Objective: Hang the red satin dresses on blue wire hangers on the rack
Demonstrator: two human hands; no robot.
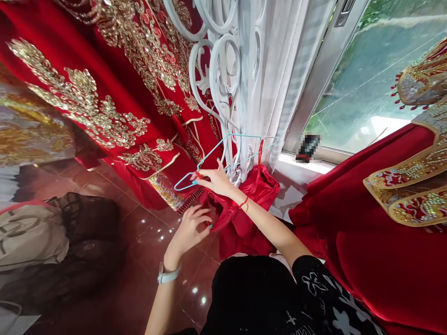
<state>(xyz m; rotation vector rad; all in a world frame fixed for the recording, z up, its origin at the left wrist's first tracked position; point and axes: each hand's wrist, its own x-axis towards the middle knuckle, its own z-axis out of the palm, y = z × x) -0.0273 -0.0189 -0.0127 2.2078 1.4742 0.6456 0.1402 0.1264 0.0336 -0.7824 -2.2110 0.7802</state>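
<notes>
A light-blue wire hanger (pixel 213 151) hangs by its hook on the white scrollwork of a metal stand. From its right end a red satin garment (pixel 244 228) hangs by a thin red strap (pixel 260 151). My right hand (pixel 218 180), with a red string bracelet at the wrist, pinches another bit of red strap at the hanger's left end. Lower and to the left, my left hand (pixel 190 228), wearing a pale watch (pixel 168 274), is beside the garment's upper edge. Its fingers are curved and apart, with the thumb tip close to the red cloth.
Red gowns with gold beading (pixel 115 125) hang at the left, close to the white metal stand (pixel 223 60). A white curtain (pixel 279 60) and a window (pixel 363 83) are behind. More red embroidered clothing (pixel 349 228) hangs at the right. A bag (pixel 31 232) and dark sheer fabric lie lower left.
</notes>
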